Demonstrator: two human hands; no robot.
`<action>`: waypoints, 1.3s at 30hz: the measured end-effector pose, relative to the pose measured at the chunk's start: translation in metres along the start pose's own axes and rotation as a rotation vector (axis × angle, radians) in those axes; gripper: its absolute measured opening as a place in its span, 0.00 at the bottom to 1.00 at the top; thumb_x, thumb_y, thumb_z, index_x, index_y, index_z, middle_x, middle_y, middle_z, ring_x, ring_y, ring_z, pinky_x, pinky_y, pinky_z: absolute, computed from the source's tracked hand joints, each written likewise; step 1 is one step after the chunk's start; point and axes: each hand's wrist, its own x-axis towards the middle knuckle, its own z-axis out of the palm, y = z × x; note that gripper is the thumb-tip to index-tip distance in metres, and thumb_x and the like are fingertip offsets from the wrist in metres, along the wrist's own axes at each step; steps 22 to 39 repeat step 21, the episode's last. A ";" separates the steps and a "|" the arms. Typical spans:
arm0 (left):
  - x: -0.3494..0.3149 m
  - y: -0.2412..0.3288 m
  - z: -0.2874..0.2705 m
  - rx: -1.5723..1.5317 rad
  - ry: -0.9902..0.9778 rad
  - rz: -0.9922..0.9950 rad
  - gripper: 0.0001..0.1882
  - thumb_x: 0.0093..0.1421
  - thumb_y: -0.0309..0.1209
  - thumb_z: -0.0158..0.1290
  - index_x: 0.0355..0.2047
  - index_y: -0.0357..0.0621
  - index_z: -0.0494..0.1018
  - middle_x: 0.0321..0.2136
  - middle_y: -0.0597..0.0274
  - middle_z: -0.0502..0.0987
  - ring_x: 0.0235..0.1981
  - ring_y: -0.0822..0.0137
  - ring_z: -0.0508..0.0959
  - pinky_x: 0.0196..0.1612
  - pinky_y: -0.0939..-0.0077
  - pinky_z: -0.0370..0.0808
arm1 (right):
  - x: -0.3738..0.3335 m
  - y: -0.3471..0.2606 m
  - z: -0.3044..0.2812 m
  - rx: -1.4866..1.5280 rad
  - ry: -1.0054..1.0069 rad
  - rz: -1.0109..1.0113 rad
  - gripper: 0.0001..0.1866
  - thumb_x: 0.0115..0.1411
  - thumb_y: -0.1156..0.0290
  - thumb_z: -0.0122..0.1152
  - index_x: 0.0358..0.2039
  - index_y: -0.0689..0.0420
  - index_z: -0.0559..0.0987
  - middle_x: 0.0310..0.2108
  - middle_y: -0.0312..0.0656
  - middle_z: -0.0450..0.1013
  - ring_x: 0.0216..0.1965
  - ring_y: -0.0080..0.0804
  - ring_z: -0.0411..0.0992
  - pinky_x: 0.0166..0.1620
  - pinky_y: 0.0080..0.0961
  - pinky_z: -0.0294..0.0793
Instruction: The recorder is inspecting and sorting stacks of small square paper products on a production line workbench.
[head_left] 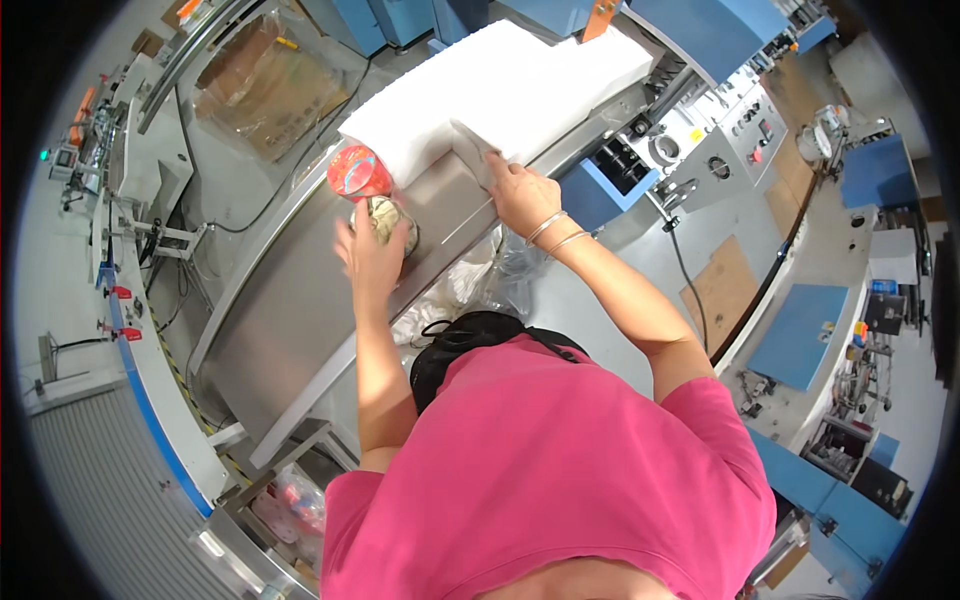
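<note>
A thick, long stack of white sheets (pixel 490 85) lies along the far part of the steel table (pixel 290 310). My right hand (pixel 527 203), with bangles at the wrist, pinches the near corner of a folded-over pale flap (pixel 474 148) at the stack's front edge. To the left, the slightly blurred fingers and thumb of my left hand (pixel 374 262) curve around a round beige-green thing (pixel 385 213); its exact kind is unclear. Just beyond it, touching or nearly so, stands a red round container (pixel 358 173) beside the stack's left end.
Blue machine housing (pixel 712 35) and a grey control panel (pixel 745 140) stand to the right of the table. Clear plastic bags (pixel 480 275) hang below its near edge. A brown cardboard piece in plastic (pixel 265 85) lies at the far left.
</note>
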 end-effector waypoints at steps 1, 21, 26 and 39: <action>-0.006 -0.018 0.009 -0.216 -0.135 -0.049 0.35 0.52 0.40 0.58 0.58 0.49 0.59 0.59 0.39 0.52 0.56 0.37 0.60 0.55 0.55 0.62 | -0.001 -0.001 0.001 0.010 0.001 -0.001 0.26 0.54 0.66 0.55 0.54 0.52 0.64 0.33 0.46 0.75 0.35 0.46 0.74 0.36 0.40 0.74; -0.054 0.057 0.034 -0.879 -0.431 0.675 0.19 0.56 0.29 0.54 0.48 0.38 0.67 0.40 0.50 0.73 0.39 0.49 0.74 0.40 0.62 0.71 | -0.193 -0.047 -0.288 -0.353 1.532 0.303 0.16 0.61 0.70 0.52 0.48 0.61 0.71 0.46 0.44 0.70 0.43 0.30 0.69 0.42 0.27 0.71; -0.054 0.057 0.034 -0.879 -0.431 0.675 0.19 0.56 0.29 0.54 0.48 0.38 0.67 0.40 0.50 0.73 0.39 0.49 0.74 0.40 0.62 0.71 | -0.193 -0.047 -0.288 -0.353 1.532 0.303 0.16 0.61 0.70 0.52 0.48 0.61 0.71 0.46 0.44 0.70 0.43 0.30 0.69 0.42 0.27 0.71; -0.054 0.057 0.034 -0.879 -0.431 0.675 0.19 0.56 0.29 0.54 0.48 0.38 0.67 0.40 0.50 0.73 0.39 0.49 0.74 0.40 0.62 0.71 | -0.193 -0.047 -0.288 -0.353 1.532 0.303 0.16 0.61 0.70 0.52 0.48 0.61 0.71 0.46 0.44 0.70 0.43 0.30 0.69 0.42 0.27 0.71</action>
